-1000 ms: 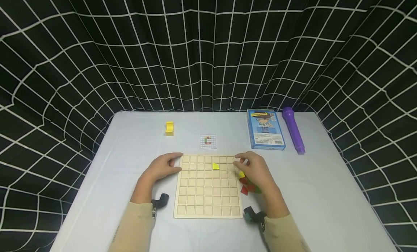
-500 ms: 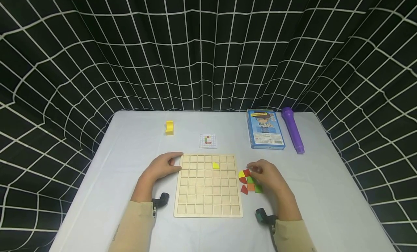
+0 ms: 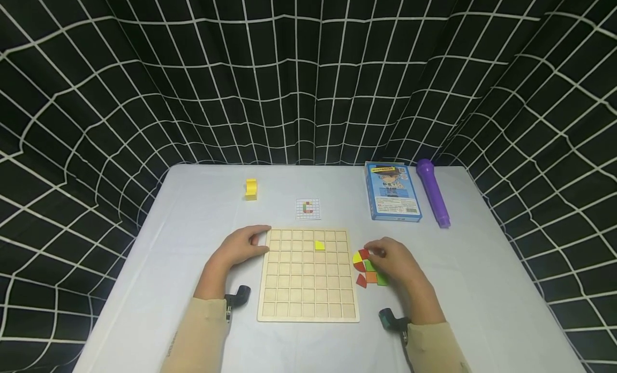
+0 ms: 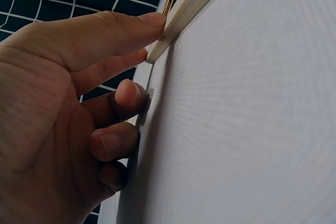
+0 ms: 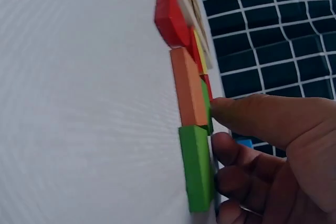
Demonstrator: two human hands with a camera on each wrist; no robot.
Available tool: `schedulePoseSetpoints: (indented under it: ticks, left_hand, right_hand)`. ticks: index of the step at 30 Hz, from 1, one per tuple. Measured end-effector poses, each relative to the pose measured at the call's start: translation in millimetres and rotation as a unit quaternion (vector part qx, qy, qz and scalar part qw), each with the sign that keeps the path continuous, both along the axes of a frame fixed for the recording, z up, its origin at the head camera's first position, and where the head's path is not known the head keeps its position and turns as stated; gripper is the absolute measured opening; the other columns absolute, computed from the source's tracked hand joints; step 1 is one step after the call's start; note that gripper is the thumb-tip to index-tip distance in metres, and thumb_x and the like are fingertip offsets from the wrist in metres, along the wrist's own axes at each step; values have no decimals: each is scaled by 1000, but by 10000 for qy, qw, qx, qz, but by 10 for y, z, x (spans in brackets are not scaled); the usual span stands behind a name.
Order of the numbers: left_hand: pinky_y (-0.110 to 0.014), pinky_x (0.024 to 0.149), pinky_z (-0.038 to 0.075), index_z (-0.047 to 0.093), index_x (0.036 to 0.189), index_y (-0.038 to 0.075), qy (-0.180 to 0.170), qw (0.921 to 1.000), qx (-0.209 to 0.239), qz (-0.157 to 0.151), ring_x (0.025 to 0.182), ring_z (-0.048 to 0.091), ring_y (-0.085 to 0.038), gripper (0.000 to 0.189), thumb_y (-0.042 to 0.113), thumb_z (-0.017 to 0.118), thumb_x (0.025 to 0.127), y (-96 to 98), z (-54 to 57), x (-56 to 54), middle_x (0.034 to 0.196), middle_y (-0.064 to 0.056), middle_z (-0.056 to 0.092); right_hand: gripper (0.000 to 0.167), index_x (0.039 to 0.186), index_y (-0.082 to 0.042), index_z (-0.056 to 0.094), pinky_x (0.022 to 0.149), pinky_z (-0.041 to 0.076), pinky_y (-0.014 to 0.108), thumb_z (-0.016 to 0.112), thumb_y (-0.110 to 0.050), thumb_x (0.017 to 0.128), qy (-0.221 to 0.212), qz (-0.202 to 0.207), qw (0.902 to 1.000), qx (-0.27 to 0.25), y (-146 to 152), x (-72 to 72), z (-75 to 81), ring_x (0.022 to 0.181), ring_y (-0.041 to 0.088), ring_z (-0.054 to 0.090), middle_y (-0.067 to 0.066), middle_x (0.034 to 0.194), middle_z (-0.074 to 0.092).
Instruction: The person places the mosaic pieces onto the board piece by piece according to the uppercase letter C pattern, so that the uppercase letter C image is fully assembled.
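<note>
A pale wooden grid board (image 3: 308,282) lies on the table with a yellow piece (image 3: 320,246) in one upper cell. My left hand (image 3: 241,247) touches the board's upper left edge with index fingertip and thumb; its other fingers curl loosely in the left wrist view. Right of the board, my right hand (image 3: 392,258) pinches a red piece (image 3: 363,253) between thumb and index finger. Beside it lie a yellow piece (image 3: 357,258), a red piece (image 3: 359,267), an orange square (image 3: 371,277) and another red piece (image 3: 361,281). Two green pieces (image 5: 195,169) lie partly under the hand in the head view.
Behind the board lies a small printed pattern card (image 3: 307,209). A yellow block with a curved cutout (image 3: 250,190) stands at the back left. At the back right are a blue box (image 3: 392,193) and a purple microphone-shaped stick (image 3: 434,193).
My right hand has moved right, from the board's right edge to the coloured pieces, and now pinches a red one, shifted slightly. My left hand stays at the board's edge.
</note>
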State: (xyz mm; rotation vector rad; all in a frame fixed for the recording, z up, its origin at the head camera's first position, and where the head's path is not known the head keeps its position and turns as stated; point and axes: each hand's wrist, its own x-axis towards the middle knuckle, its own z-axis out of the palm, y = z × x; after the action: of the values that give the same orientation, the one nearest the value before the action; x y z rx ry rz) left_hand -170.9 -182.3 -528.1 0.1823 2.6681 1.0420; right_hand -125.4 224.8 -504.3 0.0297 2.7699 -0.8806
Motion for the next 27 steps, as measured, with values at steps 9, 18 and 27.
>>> schedulePoseSetpoints:
  ticks: [9,18,27]
  left_hand:
    - [-44,84,41,62,143,21,30,10000,33,-58,85,53,-21,64,32,83,83,-5,9,7,79,-3,52]
    - [-44,87,43,62,143,23,-18,10000,-20,-15,88,53,-19,65,34,83,83,2,-3,11,81,-2,54]
    - [-38,74,41,62,144,21,24,9999,-9,-140,70,49,-17,64,31,83,84,-13,27,10,75,-2,52]
  right_hand:
    - [34,122,-7,74,92,51,52,78,-17,89,74,-29,9998,166,-23,-23,-10,96,29,59,11,109,67]
    - [37,126,-7,70,81,56,45,76,-18,91,391,-125,9992,16,-73,-18,153,90,26,61,10,113,70]
    - [36,126,-8,71,69,48,35,71,-15,91,934,265,9952,-100,-296,-39,497,85,23,55,5,110,71]
